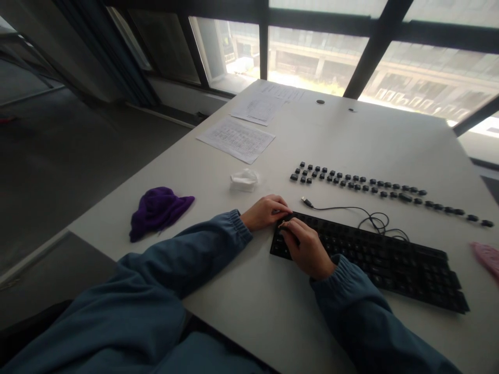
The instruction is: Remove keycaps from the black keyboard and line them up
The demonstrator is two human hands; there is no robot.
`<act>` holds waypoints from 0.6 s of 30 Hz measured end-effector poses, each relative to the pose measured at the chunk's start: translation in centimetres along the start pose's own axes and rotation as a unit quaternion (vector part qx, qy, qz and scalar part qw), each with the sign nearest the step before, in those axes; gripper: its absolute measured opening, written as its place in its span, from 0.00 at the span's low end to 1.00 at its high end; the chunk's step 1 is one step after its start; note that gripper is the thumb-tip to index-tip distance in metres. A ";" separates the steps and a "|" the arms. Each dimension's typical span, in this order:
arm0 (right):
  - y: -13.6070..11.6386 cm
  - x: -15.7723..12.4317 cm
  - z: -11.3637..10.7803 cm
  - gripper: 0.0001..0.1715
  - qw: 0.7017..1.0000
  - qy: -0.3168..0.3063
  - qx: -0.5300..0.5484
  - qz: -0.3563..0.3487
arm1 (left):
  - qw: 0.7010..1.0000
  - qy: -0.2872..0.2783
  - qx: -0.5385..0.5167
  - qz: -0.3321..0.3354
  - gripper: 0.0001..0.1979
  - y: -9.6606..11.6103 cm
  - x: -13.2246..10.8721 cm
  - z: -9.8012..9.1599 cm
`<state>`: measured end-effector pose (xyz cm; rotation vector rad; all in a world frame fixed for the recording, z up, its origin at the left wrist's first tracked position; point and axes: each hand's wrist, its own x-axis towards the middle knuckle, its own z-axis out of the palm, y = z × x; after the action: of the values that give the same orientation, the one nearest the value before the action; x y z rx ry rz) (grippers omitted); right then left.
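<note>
A black keyboard (390,259) lies on the white desk (234,291), its cable (351,210) coiled behind it. My left hand (265,212) rests at the keyboard's top left corner, fingers curled against the edge. My right hand (307,248) lies over the keyboard's left end, fingers bent and pinched on something small and dark at that corner; I cannot make out what it is. Several loose black keycaps (374,188) lie in rows on the desk behind the keyboard.
A purple cloth (158,210) lies at the left of the desk. A small clear plastic bag (244,179) sits behind my left hand. Printed sheets (237,138) lie toward the windows. A pink object (487,257) shows at the right edge.
</note>
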<state>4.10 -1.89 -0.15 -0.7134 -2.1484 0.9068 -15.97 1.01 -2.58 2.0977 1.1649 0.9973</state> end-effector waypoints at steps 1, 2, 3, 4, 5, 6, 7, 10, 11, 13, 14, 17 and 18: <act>0.1 0.0 0.0 0.07 1.000 0.014 0.008 0.012 | 1.000 0.000 -0.002 0.001 0.08 0.0 0.0 0.0; 0.2 0.0 0.0 0.07 0.999 0.028 0.015 0.025 | 1.000 0.001 -0.004 0.001 0.08 0.0 0.0 0.0; 0.2 -0.1 0.0 0.07 0.998 0.040 0.021 0.038 | 1.000 0.001 -0.006 0.002 0.08 -0.1 0.0 0.0; 0.3 -0.1 0.0 0.06 0.998 0.048 0.023 0.046 | 1.000 0.000 -0.007 0.003 0.08 -0.1 -0.1 0.1; 0.3 -0.2 0.0 0.07 0.997 0.049 0.023 0.048 | 1.000 0.000 -0.008 0.003 0.08 -0.1 -0.1 0.1; 0.3 -0.2 0.0 0.07 0.998 0.043 0.020 0.042 | 1.000 0.000 -0.007 0.002 0.08 -0.2 -0.1 0.1; 0.3 -0.2 0.0 0.08 0.999 0.033 0.016 0.031 | 1.000 0.000 -0.006 0.000 0.08 -0.2 -0.1 0.1; 0.2 -0.1 0.0 0.09 1.000 0.000 0.000 -0.006 | 1.000 -0.001 -0.005 -0.003 0.09 -0.1 -0.1 0.1; 0.1 -0.1 0.0 0.09 1.000 -0.009 -0.006 -0.013 | 1.000 -0.001 -0.005 -0.003 0.09 -0.1 -0.1 0.1; 0.1 0.0 -0.1 0.09 0.999 -0.018 -0.019 -0.021 | 1.000 -0.002 -0.006 0.000 0.09 0.0 -0.1 0.1; 0.1 0.0 -0.2 0.09 0.999 -0.023 -0.024 -0.024 | 1.000 -0.002 -0.006 0.001 0.09 0.0 -0.1 0.1; 0.0 -0.1 -0.5 0.11 0.997 -0.037 -0.044 -0.052 | 1.000 -0.001 -0.003 -0.002 0.09 0.0 -0.1 0.1; 0.0 -0.1 -0.5 0.12 0.996 -0.038 -0.055 -0.067 | 1.000 -0.002 -0.003 -0.004 0.09 0.0 -0.1 0.1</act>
<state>4.59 -1.81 0.12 -0.5871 -2.2984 0.7618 -15.90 0.85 -2.67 2.0879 1.1663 0.9908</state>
